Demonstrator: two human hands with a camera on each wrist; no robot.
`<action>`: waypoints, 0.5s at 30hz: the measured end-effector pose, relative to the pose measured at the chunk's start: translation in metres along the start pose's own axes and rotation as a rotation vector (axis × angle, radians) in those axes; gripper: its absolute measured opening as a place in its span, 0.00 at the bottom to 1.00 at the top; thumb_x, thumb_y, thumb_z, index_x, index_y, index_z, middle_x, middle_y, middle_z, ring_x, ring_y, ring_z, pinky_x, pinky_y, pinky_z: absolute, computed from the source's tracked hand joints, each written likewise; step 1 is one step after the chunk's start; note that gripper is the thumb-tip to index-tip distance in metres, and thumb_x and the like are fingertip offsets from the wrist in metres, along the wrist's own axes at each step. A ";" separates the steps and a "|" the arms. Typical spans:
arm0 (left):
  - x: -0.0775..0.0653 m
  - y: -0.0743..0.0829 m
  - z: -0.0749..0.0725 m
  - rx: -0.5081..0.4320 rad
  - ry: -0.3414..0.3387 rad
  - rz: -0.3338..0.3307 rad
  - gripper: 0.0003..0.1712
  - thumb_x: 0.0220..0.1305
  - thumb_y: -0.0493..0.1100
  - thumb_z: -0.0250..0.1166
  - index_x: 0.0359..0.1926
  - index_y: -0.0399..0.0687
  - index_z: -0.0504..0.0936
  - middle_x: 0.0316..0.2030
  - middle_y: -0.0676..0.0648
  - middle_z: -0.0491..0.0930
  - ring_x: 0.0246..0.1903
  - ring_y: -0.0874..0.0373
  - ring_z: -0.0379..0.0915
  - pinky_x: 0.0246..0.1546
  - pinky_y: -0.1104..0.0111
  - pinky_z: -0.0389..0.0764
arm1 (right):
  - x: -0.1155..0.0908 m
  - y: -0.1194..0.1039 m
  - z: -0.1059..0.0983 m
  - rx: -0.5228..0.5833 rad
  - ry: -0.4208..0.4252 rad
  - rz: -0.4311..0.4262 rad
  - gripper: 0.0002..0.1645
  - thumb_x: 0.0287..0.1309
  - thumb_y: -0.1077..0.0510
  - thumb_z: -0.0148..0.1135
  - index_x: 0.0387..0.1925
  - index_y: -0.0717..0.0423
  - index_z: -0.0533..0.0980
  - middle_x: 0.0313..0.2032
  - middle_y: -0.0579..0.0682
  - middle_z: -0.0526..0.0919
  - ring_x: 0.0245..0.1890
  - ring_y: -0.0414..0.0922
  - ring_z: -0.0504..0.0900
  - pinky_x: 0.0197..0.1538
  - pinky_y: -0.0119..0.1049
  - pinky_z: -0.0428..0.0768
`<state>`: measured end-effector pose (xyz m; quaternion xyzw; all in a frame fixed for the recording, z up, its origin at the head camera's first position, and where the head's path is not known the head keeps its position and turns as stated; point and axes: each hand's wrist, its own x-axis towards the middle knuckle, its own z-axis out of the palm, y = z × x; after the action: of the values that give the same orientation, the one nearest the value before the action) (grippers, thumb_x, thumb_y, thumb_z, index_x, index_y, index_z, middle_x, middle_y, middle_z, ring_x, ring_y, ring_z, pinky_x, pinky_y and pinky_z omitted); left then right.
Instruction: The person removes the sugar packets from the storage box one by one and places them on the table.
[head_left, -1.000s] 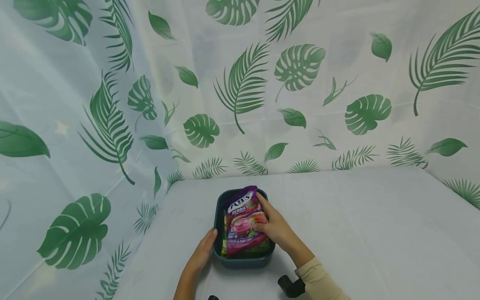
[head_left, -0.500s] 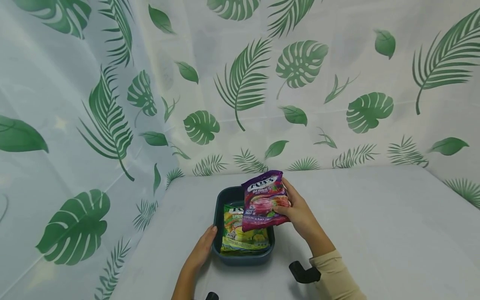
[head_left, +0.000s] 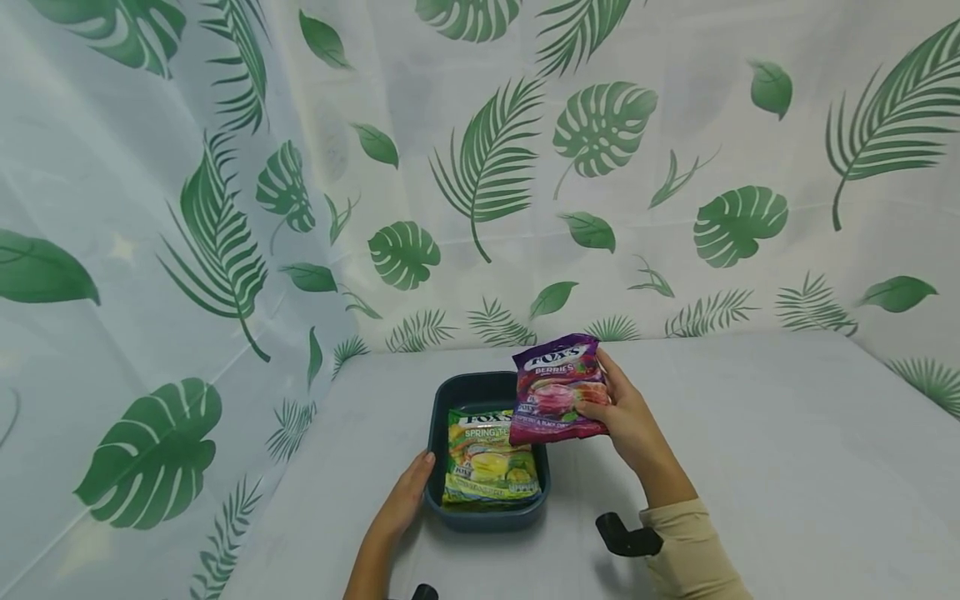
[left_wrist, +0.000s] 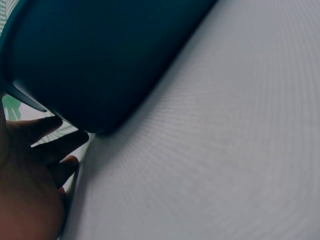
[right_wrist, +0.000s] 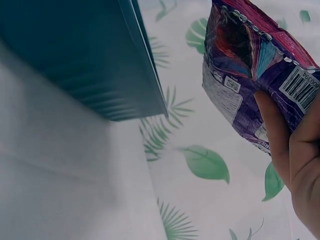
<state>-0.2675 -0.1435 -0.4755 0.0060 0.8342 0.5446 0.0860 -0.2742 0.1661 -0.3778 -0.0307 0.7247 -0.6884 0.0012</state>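
My right hand (head_left: 630,417) pinches a purple bag of berry candy (head_left: 558,396), thumb in front and fingers behind. It is lifted over the right rim of a dark teal plastic bin (head_left: 491,523). The right wrist view shows the bag's back (right_wrist: 245,100) with its barcode, apart from the bin wall (right_wrist: 85,65). A green and yellow candy bag (head_left: 487,475) lies flat inside the bin, its top right corner hidden by the purple bag. My left hand (head_left: 405,496) rests against the bin's left side, its fingers (left_wrist: 60,147) fairly straight and spread in the left wrist view.
The bin stands on a white-covered table (head_left: 735,467) that extends well to the right. A leaf-printed curtain (head_left: 495,167) hangs behind the table and along the left. A black strap piece (head_left: 628,537) sits by my right sleeve (head_left: 693,542).
My right hand has lifted the purple candy bag out of the bin and moved it up and right, uncovering the green and yellow bag. The left hand stays at the bin's side.
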 end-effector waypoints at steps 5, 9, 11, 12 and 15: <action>0.001 -0.001 0.000 -0.002 0.001 0.001 0.47 0.70 0.68 0.35 0.70 0.32 0.53 0.70 0.30 0.52 0.71 0.32 0.42 0.68 0.37 0.47 | 0.001 0.001 -0.006 0.004 0.006 0.008 0.51 0.62 0.69 0.52 0.75 0.42 0.35 0.73 0.62 0.50 0.42 0.34 0.77 0.44 0.25 0.82; 0.000 -0.003 0.000 -0.004 0.002 0.009 0.46 0.70 0.68 0.35 0.70 0.33 0.54 0.71 0.31 0.52 0.71 0.32 0.42 0.67 0.37 0.47 | 0.001 0.001 -0.012 -0.021 0.012 0.015 0.51 0.62 0.68 0.52 0.75 0.42 0.35 0.73 0.62 0.50 0.44 0.35 0.76 0.45 0.25 0.81; 0.000 -0.004 0.000 -0.014 -0.001 0.027 0.44 0.71 0.66 0.36 0.70 0.33 0.54 0.70 0.30 0.52 0.71 0.32 0.42 0.67 0.37 0.47 | 0.001 0.002 -0.015 -0.035 0.016 0.015 0.51 0.62 0.68 0.52 0.75 0.42 0.35 0.72 0.63 0.51 0.44 0.34 0.75 0.45 0.24 0.81; 0.000 -0.004 0.000 -0.021 -0.003 0.037 0.44 0.72 0.65 0.36 0.70 0.32 0.53 0.70 0.30 0.52 0.71 0.32 0.42 0.67 0.37 0.47 | 0.002 0.002 -0.017 -0.039 0.017 0.014 0.51 0.62 0.68 0.52 0.75 0.43 0.35 0.72 0.63 0.51 0.43 0.34 0.75 0.45 0.24 0.81; -0.001 -0.004 0.000 -0.033 -0.006 0.057 0.41 0.73 0.62 0.36 0.70 0.32 0.53 0.70 0.30 0.52 0.71 0.32 0.42 0.67 0.37 0.48 | 0.002 0.003 -0.022 -0.042 0.018 0.014 0.51 0.62 0.69 0.51 0.75 0.44 0.35 0.72 0.64 0.52 0.41 0.32 0.76 0.43 0.24 0.81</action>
<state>-0.2660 -0.1458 -0.4791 0.0299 0.8244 0.5605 0.0730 -0.2775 0.1881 -0.3798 -0.0195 0.7393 -0.6731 -0.0011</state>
